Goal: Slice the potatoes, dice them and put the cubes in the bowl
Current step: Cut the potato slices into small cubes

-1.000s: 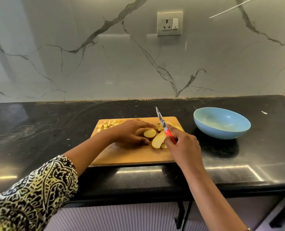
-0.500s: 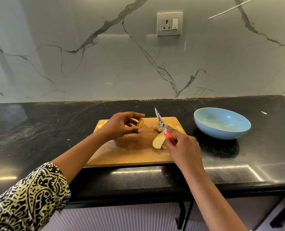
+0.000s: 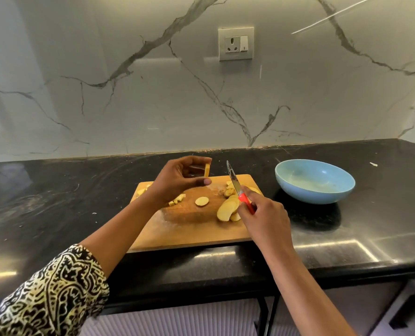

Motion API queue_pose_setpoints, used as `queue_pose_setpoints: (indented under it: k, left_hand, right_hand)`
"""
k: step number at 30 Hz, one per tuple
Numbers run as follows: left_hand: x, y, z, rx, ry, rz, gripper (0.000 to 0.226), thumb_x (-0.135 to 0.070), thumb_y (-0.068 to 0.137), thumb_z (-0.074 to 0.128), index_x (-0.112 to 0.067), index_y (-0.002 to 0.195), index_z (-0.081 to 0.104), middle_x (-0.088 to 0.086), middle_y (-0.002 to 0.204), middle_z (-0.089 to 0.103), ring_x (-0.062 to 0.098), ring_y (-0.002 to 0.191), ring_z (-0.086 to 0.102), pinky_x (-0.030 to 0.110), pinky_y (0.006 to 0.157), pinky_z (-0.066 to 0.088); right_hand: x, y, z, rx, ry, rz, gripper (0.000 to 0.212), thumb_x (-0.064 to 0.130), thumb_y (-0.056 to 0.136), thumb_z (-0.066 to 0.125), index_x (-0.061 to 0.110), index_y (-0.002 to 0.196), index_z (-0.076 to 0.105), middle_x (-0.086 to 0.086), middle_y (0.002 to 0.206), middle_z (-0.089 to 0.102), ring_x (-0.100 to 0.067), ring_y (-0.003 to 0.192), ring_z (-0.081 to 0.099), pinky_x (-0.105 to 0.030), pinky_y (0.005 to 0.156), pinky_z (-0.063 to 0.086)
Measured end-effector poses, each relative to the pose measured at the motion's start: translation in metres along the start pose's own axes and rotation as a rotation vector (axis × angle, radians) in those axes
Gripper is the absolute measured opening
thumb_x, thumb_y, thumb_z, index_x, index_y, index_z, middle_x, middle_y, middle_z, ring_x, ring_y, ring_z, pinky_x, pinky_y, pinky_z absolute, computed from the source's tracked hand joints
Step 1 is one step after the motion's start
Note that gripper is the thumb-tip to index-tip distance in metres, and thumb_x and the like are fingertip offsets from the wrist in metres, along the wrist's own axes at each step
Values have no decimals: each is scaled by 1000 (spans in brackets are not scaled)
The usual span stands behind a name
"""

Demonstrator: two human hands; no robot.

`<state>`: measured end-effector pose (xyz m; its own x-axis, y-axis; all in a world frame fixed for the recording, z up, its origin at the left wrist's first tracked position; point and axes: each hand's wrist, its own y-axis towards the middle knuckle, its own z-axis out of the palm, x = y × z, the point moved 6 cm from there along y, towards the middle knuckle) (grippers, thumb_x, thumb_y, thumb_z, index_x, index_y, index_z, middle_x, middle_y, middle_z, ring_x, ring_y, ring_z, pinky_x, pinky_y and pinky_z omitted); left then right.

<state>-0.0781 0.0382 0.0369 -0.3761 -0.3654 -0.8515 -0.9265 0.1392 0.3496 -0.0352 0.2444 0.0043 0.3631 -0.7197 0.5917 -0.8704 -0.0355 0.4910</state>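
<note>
A wooden cutting board lies on the black counter. My left hand is raised above the board's far edge and pinches a potato slice on edge between thumb and fingers. My right hand grips a red-handled knife, blade pointing up and away. Beneath the knife lie several overlapping potato slices. One round slice lies alone mid-board. Potato cubes sit at the board's far left, partly hidden by my left forearm. A light blue bowl stands to the right of the board.
The black counter stretches left and right of the board, its front edge just below the board. A marble wall with a power socket rises behind. Cabinet fronts show under the counter.
My left hand lifted off the board with one potato slice and rose toward the far edge. A single round slice now lies uncovered mid-board. The right hand and knife barely moved.
</note>
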Motion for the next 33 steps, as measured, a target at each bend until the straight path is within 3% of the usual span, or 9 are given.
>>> queue_pose_setpoints:
  k: [3, 7, 15, 20, 23, 25, 28, 30, 33]
  left_hand:
    - [4, 1, -4, -17, -1, -58, 52, -28, 64, 76, -28, 114, 61, -2, 114, 65, 13, 106, 64, 26, 88, 54]
    - [11, -9, -11, 54, 115, -147, 40, -26, 71, 74, -28, 109, 63, -3, 109, 67, 12, 102, 64, 25, 87, 54]
    - [28, -58, -23, 328, 721, -152, 77, -74, 62, 54, -26, 122, 63, -10, 122, 59, 8, 110, 53, 25, 96, 45]
    - [11, -42, -10, 208, 787, -104, 51, -43, 86, 62, -22, 132, 54, -4, 134, 55, 15, 123, 49, 29, 104, 36]
    - [18, -27, 13, 336, 896, -224, 39, -41, 96, 47, -16, 121, 63, 2, 122, 64, 21, 116, 55, 36, 104, 39]
    - [21, -26, 33, 394, 966, -269, 46, -44, 100, 33, -13, 116, 62, 5, 121, 63, 21, 118, 53, 46, 114, 23]
    - [18, -27, 63, 457, 1058, -266, 55, -44, 102, 18, -13, 141, 41, 7, 151, 35, 20, 143, 23, 48, 117, -4]
    - [15, -25, 76, 514, 1033, -300, 55, -40, 104, 16, -10, 149, 23, 8, 158, 17, 21, 147, 9, 47, 118, -3]
    - [14, -15, 80, 425, 850, -381, 48, -30, 105, 22, -9, 147, 30, 10, 156, 25, 24, 143, 22, 42, 116, 13]
  right_hand:
    - [0, -1, 0, 2, -8, -5, 43, 31, 91, 57, 34, 134, 54, 7, 69, 52, -12, 69, 49, -29, 68, 40]
    - [-2, 1, 3, 15, -5, -8, 44, 32, 91, 57, 36, 134, 53, -2, 79, 66, -21, 77, 60, -33, 71, 45]
    - [4, -2, 9, 9, -6, -51, 42, 31, 91, 57, 35, 133, 54, 8, 64, 48, -14, 67, 52, -25, 61, 34]
    - [7, -3, 8, 7, 14, -55, 43, 29, 91, 57, 35, 133, 55, 7, 62, 48, -15, 65, 51, -25, 57, 35]
    - [-2, 0, -1, -35, 55, -8, 40, 30, 91, 58, 35, 130, 57, 3, 66, 54, -18, 67, 55, -31, 64, 41]
    - [-13, 3, -10, -80, 73, 21, 38, 32, 92, 58, 32, 130, 58, 8, 63, 53, -12, 62, 51, -29, 65, 42]
    - [-31, 6, -24, -124, 115, 80, 40, 31, 90, 59, 29, 130, 59, 12, 64, 53, -9, 60, 51, -34, 71, 50]
    - [-39, 8, -28, -139, 140, 107, 40, 30, 89, 59, 27, 130, 60, 5, 74, 64, -11, 64, 57, -37, 76, 52]
    - [-46, 7, -31, -146, 158, 119, 41, 31, 90, 59, 25, 131, 60, -4, 95, 71, -20, 84, 63, -42, 81, 52]
